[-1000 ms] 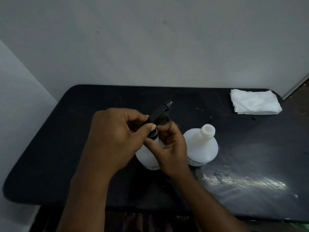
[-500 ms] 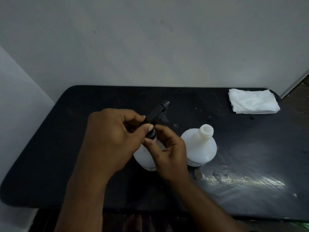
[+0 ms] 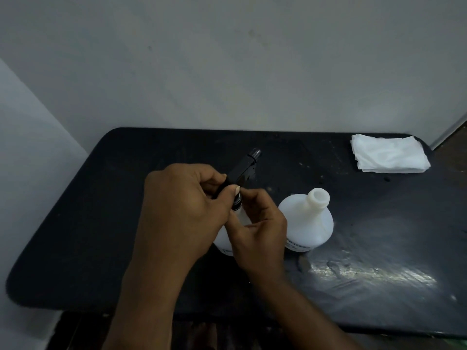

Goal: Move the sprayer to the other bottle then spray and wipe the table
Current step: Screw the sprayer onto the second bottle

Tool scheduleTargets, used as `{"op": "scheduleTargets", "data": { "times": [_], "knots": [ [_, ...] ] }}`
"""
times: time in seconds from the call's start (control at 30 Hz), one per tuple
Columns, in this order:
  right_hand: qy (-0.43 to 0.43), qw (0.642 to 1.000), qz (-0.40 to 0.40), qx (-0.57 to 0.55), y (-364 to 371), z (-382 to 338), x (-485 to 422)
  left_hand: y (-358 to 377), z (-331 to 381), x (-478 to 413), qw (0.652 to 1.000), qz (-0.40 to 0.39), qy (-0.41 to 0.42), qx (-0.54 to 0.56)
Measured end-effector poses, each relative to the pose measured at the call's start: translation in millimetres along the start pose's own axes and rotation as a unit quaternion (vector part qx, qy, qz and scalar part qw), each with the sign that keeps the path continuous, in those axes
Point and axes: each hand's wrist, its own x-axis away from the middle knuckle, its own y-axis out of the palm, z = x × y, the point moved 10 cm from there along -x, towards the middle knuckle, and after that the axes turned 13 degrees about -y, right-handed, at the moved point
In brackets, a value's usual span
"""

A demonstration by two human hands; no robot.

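Two white plastic bottles stand on the black table (image 3: 101,223). The left bottle (image 3: 222,243) is mostly hidden behind my hands and carries the black sprayer (image 3: 246,164), whose nozzle points up and away to the right. My left hand (image 3: 187,213) grips the sprayer's head from the left. My right hand (image 3: 257,231) pinches the sprayer's collar at the bottle's neck. The right bottle (image 3: 307,223) stands just beside them with its neck uncapped. A folded white cloth (image 3: 389,154) lies at the table's far right corner.
A grey wall runs close behind the table. A wet, shiny patch (image 3: 366,271) covers the table's near right part. The table's front edge lies just below my forearms, and the left wall stands near the table's left end.
My fingers have shifted slightly around the sprayer's collar, and the sprayer head has turned a little. Both bottles and the cloth stay where they were.
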Motion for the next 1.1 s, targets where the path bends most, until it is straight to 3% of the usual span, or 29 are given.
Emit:
{"op": "scheduleTargets", "data": {
  "times": [0.13, 0.33, 0.5, 0.77, 1.1],
  "knots": [
    [-0.003, 0.998, -0.051, -0.033, 5, 3, -8, 0, 0, 0, 1.0, -0.007, -0.004, 0.003],
    [-0.029, 0.977, -0.209, -0.04, 16, 2, -13, -1, 2, 1, 1.0, 0.0, -0.001, -0.006],
    [0.017, 0.987, -0.147, -0.066, 8, 13, -10, -3, 1, 1, 1.0, 0.001, -0.001, -0.011],
    [0.016, 0.994, -0.081, -0.073, 6, 8, -11, -3, 0, 2, 1.0, 0.016, 0.001, -0.014],
    [-0.006, 0.976, -0.211, -0.05, 20, 7, -14, -4, 0, 2, 1.0, 0.008, -0.007, -0.011]
  ]
}}
